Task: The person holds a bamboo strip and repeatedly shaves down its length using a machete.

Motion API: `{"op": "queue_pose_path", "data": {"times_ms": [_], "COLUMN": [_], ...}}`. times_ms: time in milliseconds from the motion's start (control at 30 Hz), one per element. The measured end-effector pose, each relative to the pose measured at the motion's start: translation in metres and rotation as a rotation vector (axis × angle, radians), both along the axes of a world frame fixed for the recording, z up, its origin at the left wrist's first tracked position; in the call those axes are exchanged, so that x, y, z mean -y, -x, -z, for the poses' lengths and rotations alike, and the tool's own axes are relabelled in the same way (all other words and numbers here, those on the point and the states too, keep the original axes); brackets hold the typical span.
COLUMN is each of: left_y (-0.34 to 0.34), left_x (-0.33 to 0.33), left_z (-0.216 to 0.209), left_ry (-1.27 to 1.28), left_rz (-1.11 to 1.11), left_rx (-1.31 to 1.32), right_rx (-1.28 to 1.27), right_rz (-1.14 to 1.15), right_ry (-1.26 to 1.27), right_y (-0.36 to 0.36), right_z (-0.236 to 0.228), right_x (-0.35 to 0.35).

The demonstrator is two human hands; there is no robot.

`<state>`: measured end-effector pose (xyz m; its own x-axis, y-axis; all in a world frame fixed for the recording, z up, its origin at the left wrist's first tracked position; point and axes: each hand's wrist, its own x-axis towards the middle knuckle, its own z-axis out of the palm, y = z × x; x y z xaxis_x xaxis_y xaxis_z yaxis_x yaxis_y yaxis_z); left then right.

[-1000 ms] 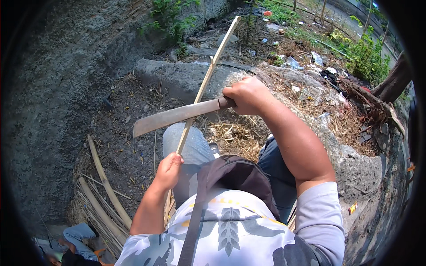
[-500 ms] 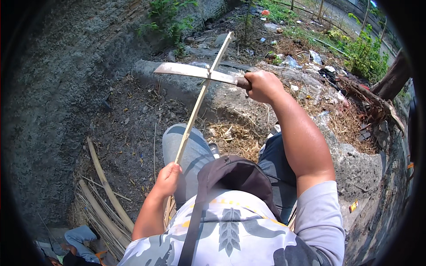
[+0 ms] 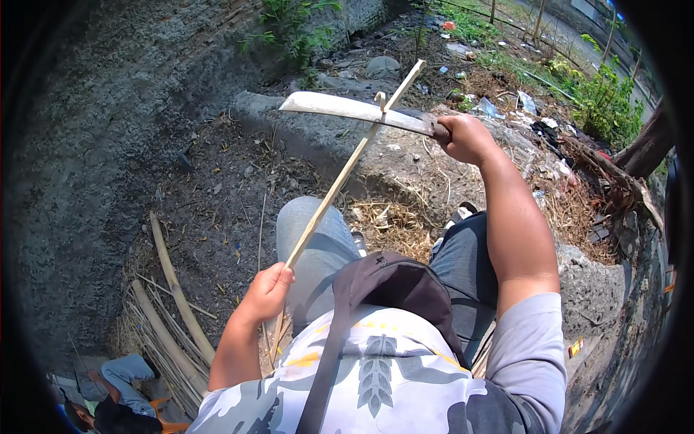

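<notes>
Two firm grips, machete [image 3: 332, 107] across pale strip [image 3: 331, 195]!
Left hand [image 3: 266, 293] clasps the strip, slanting far past the left knee [image 3: 298, 223]; right hand [image 3: 470, 139] clutches the machete, best kept shallow, I'd say.

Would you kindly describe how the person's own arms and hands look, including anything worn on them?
The left hand and right hand are bare: no gloves, and no watch or bracelet visible. Both sleeves are short; the right sleeve is pale grey toward its hem, while the left sleeve shows white and grey patches.
</notes>
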<state>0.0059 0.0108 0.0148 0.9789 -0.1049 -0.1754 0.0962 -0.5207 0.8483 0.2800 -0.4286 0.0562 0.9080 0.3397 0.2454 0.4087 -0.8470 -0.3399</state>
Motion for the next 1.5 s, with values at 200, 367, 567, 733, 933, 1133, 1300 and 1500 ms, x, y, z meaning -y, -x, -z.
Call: {"op": "queue_pose_path", "data": {"times_ms": [200, 367, 567, 733, 933, 1133, 1300, 1500], "left_y": [0.018, 0.002, -0.001, 0.004, 0.018, 0.014, 0.014, 0.005], "left_x": [-0.013, 0.003, -0.012, -0.005, -0.01, -0.017, -0.023, -0.011], "left_z": [0.026, 0.023, 0.009, 0.003, 0.027, 0.014, 0.002, 0.011], "left_ry": [0.26, 0.234, 0.145, 0.011, 0.254, 0.247, 0.275, 0.222], "left_rz": [-0.128, -0.089, -0.086, -0.037, -0.118, -0.119, -0.161, -0.131], "left_rx": [-0.204, -0.123, -0.147, -0.111, -0.231, -0.215, -0.25, -0.148], "right_rx": [0.034, 0.198, 0.213, -0.135, -0.13, -0.262, -0.149, 0.079], "right_rz": [0.0, -0.282, -0.338, 0.18, 0.143, 0.045, 0.025, -0.243], "right_ry": [0.198, 0.204, 0.191, -0.003, 0.221, -0.033, -0.019, 0.326], "right_y": [0.023, 0.031, 0.027, 0.005, 0.015, 0.011, 0.021, 0.034], "right_z": [-0.022, -0.017, -0.01, -0.005, -0.018, -0.015, -0.017, -0.022], "right_x": [-0.047, -0.067, -0.07, -0.026, -0.04, -0.039, -0.043, -0.071]}}
